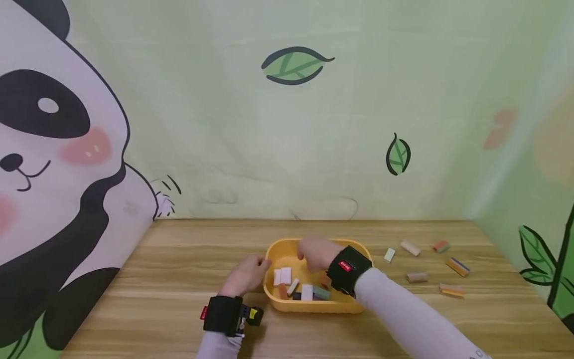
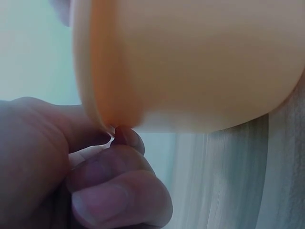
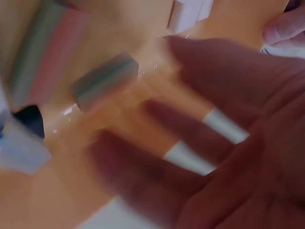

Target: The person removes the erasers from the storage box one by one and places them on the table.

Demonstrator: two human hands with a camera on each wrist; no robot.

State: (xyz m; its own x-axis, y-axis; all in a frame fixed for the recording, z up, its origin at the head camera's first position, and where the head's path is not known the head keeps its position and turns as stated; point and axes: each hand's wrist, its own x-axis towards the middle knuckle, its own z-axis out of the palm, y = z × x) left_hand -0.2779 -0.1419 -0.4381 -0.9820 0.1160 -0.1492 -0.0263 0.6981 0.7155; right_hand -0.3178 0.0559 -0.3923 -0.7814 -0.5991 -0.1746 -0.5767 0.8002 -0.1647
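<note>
Left hand at tub's left side, thumb and fingers clamped on rim. Right hand over tub, fingers apart, blurred. Tub sits on table, mixed blocks inside; loose pieces lie right of it.

The yellow, rounded plastic basin is gleaming; the flat, brown wood-grained desk is looking smooth; at twelve o'clock, pale-green printed cloth is appearing matt.
</note>
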